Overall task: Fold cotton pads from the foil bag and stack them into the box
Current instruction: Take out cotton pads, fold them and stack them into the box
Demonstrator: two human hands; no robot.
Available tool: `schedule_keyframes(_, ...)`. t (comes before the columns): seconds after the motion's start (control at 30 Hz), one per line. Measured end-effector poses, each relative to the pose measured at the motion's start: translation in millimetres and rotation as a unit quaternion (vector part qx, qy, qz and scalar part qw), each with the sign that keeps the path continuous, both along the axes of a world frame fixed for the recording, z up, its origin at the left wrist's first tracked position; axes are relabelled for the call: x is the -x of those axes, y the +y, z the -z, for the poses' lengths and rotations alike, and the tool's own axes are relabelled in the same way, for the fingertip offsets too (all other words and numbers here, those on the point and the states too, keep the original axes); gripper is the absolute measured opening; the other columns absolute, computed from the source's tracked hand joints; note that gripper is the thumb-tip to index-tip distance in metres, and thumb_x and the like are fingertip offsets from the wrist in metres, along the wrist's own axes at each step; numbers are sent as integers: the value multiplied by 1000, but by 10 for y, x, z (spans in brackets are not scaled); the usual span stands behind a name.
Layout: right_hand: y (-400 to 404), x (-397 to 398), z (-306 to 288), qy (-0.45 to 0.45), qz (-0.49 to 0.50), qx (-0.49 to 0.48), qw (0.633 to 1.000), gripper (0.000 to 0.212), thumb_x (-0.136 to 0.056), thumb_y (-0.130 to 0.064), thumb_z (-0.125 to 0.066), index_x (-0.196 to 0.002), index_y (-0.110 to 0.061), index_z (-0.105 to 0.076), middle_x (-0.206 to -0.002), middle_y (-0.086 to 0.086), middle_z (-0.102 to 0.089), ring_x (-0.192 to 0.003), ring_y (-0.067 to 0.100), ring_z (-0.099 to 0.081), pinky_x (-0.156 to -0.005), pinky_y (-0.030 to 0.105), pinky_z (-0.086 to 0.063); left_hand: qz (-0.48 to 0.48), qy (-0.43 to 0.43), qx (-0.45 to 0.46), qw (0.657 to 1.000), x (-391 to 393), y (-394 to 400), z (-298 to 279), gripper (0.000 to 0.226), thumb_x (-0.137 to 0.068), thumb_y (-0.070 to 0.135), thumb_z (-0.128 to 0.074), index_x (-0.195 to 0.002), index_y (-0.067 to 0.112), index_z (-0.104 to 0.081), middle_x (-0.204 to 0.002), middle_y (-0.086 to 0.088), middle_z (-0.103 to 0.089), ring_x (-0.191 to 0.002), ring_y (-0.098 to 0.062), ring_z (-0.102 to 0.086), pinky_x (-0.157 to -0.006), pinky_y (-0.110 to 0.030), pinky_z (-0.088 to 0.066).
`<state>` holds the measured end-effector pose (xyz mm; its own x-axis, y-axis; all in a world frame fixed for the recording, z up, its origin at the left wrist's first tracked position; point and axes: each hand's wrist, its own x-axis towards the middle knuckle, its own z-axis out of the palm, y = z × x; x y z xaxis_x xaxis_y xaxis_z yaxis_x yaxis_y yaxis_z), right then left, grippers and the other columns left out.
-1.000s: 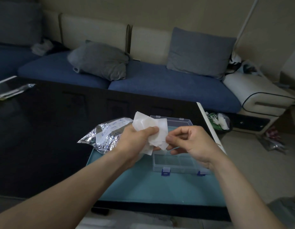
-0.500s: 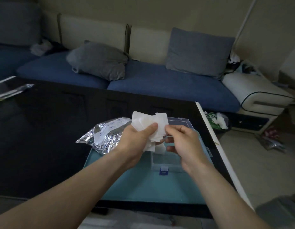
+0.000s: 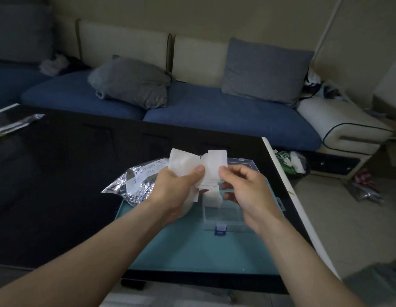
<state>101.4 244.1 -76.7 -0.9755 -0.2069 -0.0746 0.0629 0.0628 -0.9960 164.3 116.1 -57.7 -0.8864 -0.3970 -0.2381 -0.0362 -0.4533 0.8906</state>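
My left hand [image 3: 177, 189] grips a bunch of white cotton pads [image 3: 183, 162] above the table. My right hand [image 3: 245, 191] pinches the edge of one pad [image 3: 214, 165] from that bunch with thumb and fingers. Both hands hover over the clear plastic box [image 3: 228, 220], which lies open with its lid [image 3: 243, 161] tipped back and a blue latch [image 3: 220, 230] at the front. A white pad [image 3: 211, 199] shows inside the box's left compartment. The crumpled foil bag [image 3: 137, 185] lies just left of my left hand.
The box and bag rest on a teal mat [image 3: 192, 251] on a dark glossy table [image 3: 59, 185] with a white right edge [image 3: 292, 196]. A blue sofa with grey cushions [image 3: 130, 85] runs behind. A bag of rubbish [image 3: 290, 162] sits on the floor at right.
My right hand has slid left and up to pinch a pad at the bunch. The bunch has spread wider between the two hands.
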Motion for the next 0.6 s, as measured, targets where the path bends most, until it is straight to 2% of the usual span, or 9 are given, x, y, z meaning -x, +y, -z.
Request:
schedule_keyframes(0.07,7,15,-14,-52,-7,52,997,11,-94,-21,-70,-100,-12,-72,-89,3,-71,-75,13,-64,-59,24,-52,-17,8,-23,1000,-9,14,-36,6,-93,0,-62,-87,0,-62,-65,-8,-68,-42,-10,-63,-34,-18,-44)
schedule_keyframes(0.13,21,35,-19,-72,-13,74,995,9,-94,-20,-71,-99,-13,-72,-86,2,-70,-73,12,-63,-60,26,-52,-31,25,-49,998,-10,26,-66,3,-92,-3,-62,-90,-4,-62,-59,-6,-68,-43,-12,-64,-36,-20,-46)
schedule_keyframes(0.2,27,37,-15,-70,-24,89,993,7,-92,-20,-72,-97,-15,-72,-82,-1,-69,-72,10,-62,-61,26,-51,-46,31,-70,996,-6,35,-80,11,-91,-5,-63,-101,-9,-62,-68,-11,-69,-46,-14,-66,-39,-23,-50)
schedule_keyframes(0.27,8,9,-1,-36,-26,60,997,9,-91,-21,-73,-98,-15,-73,-82,-3,-70,-71,10,-63,-61,25,-51,-53,31,-66,996,-4,39,-79,15,-90,-4,-64,-104,-8,-62,-75,-13,-67,-47,-13,-66,-40,-22,-50)
schedule_keyframes(0.37,-48,-36,35,11,-2,4,1000,15,-92,-25,-72,-104,-18,-70,-89,-3,-72,-73,9,-65,-62,22,-52,-31,24,-32,999,10,52,-60,8,-90,4,-67,-96,-1,-65,-75,-11,-68,-48,-11,-66,-40,-20,-48)
schedule_keyframes(0.5,-66,-45,17,-4,-16,-2,1000,15,-96,-31,-67,-102,-18,-72,-93,-2,-72,-83,14,-66,-64,25,-52,-8,33,-35,999,29,46,-29,17,-92,10,-66,-101,-4,-66,-85,-16,-71,-60,-17,-70,-49,-24,-54)
schedule_keyframes(0.6,-26,-36,-30,-4,-38,3,999,14,-96,-27,-67,-100,-14,-72,-95,4,-75,-88,19,-72,-66,27,-56,6,43,-48,998,21,36,-36,16,-94,11,-62,-102,-3,-65,-85,-15,-71,-61,-17,-71,-50,-24,-55)
